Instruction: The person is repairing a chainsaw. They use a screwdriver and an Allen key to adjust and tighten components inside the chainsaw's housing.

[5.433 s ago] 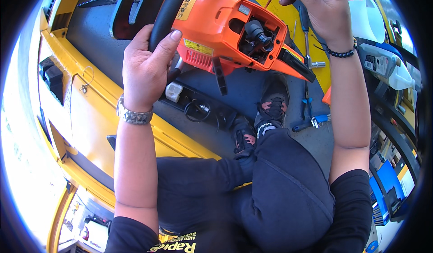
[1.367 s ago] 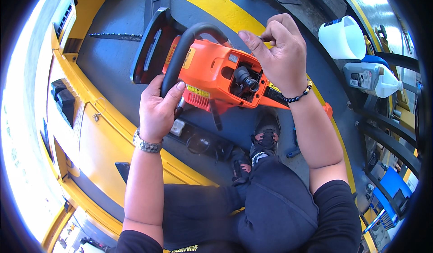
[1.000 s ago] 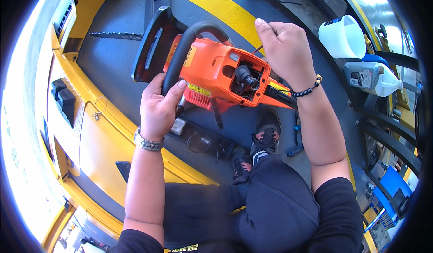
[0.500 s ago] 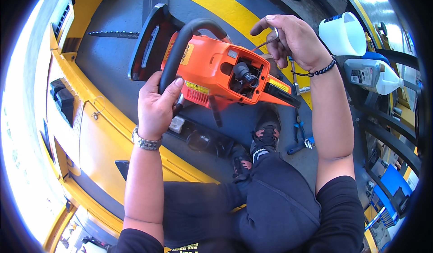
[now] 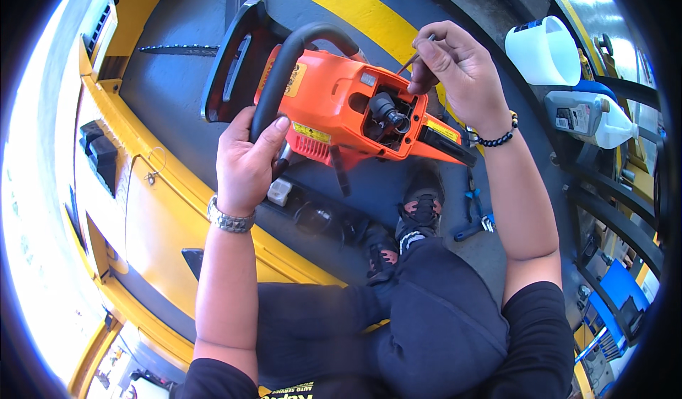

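Note:
An orange chainsaw [image 5: 323, 90] is held above the floor, tilted, with its guide bar and chain [image 5: 181, 49] pointing to the far left. My left hand [image 5: 249, 159] is closed round its black front handle [image 5: 275, 79], thumb on the near side. The rear of the body stands uncovered, showing a black rubber intake part [image 5: 387, 112] in the open bay. Just beyond that bay, my right hand [image 5: 462, 76] pinches a thin metal rod-like tool [image 5: 408, 64]. The tool slants down toward the chainsaw's rear edge; whether its tip touches is unclear.
Blue-handled pliers [image 5: 472, 203] lie on the floor by my shoe [image 5: 420, 211]. A white tub [image 5: 543, 51] and a grey-white jug [image 5: 590, 118] stand at the right near black metal bars [image 5: 614, 221]. A yellow metal frame [image 5: 163, 207] runs along the left.
My right hand has rotated, its fingers drawing closer together round the thin tool. The chainsaw has shifted only slightly; my left hand keeps its grip on the handle.

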Motion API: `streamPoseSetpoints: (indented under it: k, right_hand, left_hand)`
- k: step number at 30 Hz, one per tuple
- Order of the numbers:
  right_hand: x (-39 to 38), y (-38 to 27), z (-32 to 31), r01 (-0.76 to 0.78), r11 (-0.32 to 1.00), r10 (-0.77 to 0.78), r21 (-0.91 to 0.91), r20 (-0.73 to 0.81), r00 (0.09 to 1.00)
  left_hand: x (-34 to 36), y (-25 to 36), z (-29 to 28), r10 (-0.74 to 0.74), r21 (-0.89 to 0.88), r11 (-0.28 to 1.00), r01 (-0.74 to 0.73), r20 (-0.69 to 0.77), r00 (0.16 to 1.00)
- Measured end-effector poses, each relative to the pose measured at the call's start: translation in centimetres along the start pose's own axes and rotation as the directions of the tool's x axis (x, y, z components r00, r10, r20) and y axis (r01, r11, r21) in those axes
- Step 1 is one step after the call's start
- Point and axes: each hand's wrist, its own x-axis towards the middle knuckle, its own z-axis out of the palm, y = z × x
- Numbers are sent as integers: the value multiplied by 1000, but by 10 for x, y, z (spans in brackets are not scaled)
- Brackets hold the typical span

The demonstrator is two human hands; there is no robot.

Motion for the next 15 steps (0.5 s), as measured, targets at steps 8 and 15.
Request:
streamPoseSetpoints:
  k: [8, 15]
  right_hand:
    - [27, 5, -29, 589, 491, -548, -642, 298, 782]
    - [10, 0, 18, 469, 173, -736, -866, 203, 646]
  left_hand:
    - [-1, 0, 3, 14, -21, 1000, -14, -8, 1000]
    - [-1, -2, 5, 36, -69, 997, -38, -27, 999]
